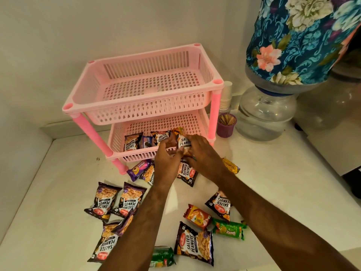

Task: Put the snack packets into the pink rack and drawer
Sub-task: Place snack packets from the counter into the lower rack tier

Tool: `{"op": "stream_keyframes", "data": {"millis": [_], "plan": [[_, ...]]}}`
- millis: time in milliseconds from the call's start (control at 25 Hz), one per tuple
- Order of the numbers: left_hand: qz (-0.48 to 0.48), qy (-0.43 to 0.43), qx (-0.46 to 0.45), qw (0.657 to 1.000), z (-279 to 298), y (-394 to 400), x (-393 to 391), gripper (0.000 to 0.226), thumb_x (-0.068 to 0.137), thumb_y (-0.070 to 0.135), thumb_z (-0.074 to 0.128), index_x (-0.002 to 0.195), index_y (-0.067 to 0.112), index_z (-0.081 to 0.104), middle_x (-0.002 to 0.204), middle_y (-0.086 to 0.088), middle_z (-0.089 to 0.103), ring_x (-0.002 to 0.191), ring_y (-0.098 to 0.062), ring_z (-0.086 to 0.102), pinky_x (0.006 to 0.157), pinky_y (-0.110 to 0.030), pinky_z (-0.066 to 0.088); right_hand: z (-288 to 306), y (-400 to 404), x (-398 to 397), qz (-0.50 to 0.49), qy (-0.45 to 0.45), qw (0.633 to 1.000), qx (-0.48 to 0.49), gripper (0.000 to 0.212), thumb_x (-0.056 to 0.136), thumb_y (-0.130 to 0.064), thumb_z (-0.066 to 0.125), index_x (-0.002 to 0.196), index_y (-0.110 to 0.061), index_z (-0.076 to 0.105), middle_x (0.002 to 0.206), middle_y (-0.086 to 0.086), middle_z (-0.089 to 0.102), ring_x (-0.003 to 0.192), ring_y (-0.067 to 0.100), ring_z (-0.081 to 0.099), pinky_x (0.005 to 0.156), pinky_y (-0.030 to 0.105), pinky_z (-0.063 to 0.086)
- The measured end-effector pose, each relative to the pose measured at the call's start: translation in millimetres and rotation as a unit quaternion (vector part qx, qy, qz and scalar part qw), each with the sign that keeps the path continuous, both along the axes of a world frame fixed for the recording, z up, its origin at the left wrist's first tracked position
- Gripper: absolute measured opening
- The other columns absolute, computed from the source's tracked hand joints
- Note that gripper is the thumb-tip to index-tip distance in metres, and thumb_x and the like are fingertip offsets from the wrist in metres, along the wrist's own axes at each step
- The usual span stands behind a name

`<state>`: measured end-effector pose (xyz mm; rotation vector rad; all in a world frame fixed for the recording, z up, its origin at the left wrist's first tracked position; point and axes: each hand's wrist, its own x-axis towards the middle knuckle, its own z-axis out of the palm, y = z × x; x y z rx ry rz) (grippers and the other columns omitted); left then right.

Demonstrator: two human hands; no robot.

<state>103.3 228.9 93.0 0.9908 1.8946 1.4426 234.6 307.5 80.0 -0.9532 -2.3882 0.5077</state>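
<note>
My left hand and my right hand are close together at the front rim of the lower basket of the pink rack, and both hold one salted peanuts packet between them, the fingers curled on its lower edge. This packet is dark brown with white letters and a picture of peanuts; it stands almost upright, its long axis going up and away from me, the top edge leaning into the basket. Just behind it I see an orange packet, mostly hidden. In the same basket, to the left of my hands, there are another peanuts packet, a small purple biscuit packet and one more peanuts packet, all standing against each other. The upper basket holds no packet that I can see. On the white counter below my wrists lies a peanuts packet with its letters turned sideways, and beside it a purple packet near the rack's front leg. Nearer to me lie two peanuts packets side by side, an orange-red packet, a green packet and a large peanuts packet between my forearms. To the right of the rack stand a purple cup of toothpicks and a glass jar.
</note>
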Motion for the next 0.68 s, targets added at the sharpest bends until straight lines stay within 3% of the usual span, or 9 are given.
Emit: {"op": "stream_keyframes", "data": {"millis": [80, 160, 240, 320, 440, 560, 680], "plan": [[-0.007, 0.059, -0.005, 0.998, -0.9, -0.7, -15.5, 0.045, 0.092, 0.037, 0.070, 0.132, 0.036, 0.051, 0.126, 0.015, 0.060, 0.108, 0.003, 0.058, 0.086, -0.018, 0.047, 9.7, 16.1, -13.3, -0.025, -0.016, 0.999, -0.020, 0.075, 0.086, -0.024, 0.074, 0.150, -0.012, 0.036, 0.143, 0.012, 0.049, 0.134, 0.028, 0.042, 0.111, 0.042, 0.040], [-0.011, 0.186, -0.021, 0.982, -8.3, -5.4, -33.6, 0.051, 0.093, 0.035, 0.069, 0.139, 0.027, 0.049, 0.136, 0.006, 0.056, 0.120, -0.008, 0.052, 0.099, -0.030, 0.044, 16.6, 35.3, -26.8, -0.039, -0.040, 0.998, -0.013, 0.074, 0.089, -0.019, 0.071, 0.152, -0.014, 0.033, 0.149, 0.012, 0.045, 0.139, 0.028, 0.039, 0.109, 0.044, 0.043], [-0.029, 0.337, -0.053, 0.940, -18.2, -11.2, -52.0, 0.061, 0.090, 0.026, 0.071, 0.145, 0.014, 0.047, 0.144, -0.006, 0.054, 0.134, -0.023, 0.047, 0.112, -0.046, 0.040, 20.5, 56.4, -40.2, -0.045, -0.084, 0.995, 0.006, 0.071, 0.091, -0.008, 0.063, 0.154, -0.013, 0.030, 0.152, 0.014, 0.041, 0.141, 0.030, 0.036, 0.109, 0.046, 0.044], [-0.066, 0.413, -0.106, 0.902, -29.2, -17.9, -67.2, 0.072, 0.088, 0.022, 0.070, 0.152, 0.007, 0.041, 0.154, -0.012, 0.046, 0.145, -0.030, 0.038, 0.119, -0.054, 0.031, 21.1, 76.8, -52.2, -0.057, -0.156, 0.986, -0.005, 0.072, 0.090, 0.002, 0.054, 0.155, -0.010, 0.025, 0.154, 0.016, 0.035, 0.145, 0.032, 0.029, 0.113, 0.048, 0.041], [-0.109, 0.418, -0.187, 0.882, -46.6, -28.5, -82.4, 0.082, 0.091, 0.028, 0.065, 0.160, 0.013, 0.024, 0.168, -0.007, 0.022, 0.156, -0.029, 0.016, 0.124, -0.057, 0.019, 15.7, 96.3, -66.3, -0.069, -0.252, 0.964, -0.058, 0.072, 0.095, 0.000, 0.048, 0.158, -0.009, 0.016, 0.159, 0.019, 0.027, 0.150, 0.035, 0.022, 0.118, 0.047, 0.032], [-0.131, 0.418, -0.197, 0.877, -58.8, -36.1, -86.8, 0.085, 0.094, 0.030, 0.061, 0.163, 0.018, 0.012, 0.171, 0.001, 0.003, 0.158, -0.025, 0.000, 0.124, -0.059, 0.012, 13.3, 108.2, -73.6, -0.082, -0.281, 0.954, -0.067, 0.063, 0.098, -0.008, 0.049, 0.156, -0.008, 0.022, 0.151, 0.021, 0.038, 0.141, 0.038, 0.038, 0.111, 0.048, 0.039], [-0.141, 0.417, -0.202, 0.875, -58.8, -35.9, -88.0, 0.085, 0.094, 0.030, 0.060, 0.163, 0.019, 0.010, 0.171, 0.004, -0.001, 0.158, -0.023, -0.003, 0.122, -0.061, 0.012, 7.2, 114.6, -74.4, -0.091, -0.301, 0.945, -0.091, 0.062, 0.097, -0.008, 0.054, 0.152, -0.008, 0.026, 0.145, 0.020, 0.044, 0.134, 0.038, 0.046, 0.105, 0.048, 0.043]]}}
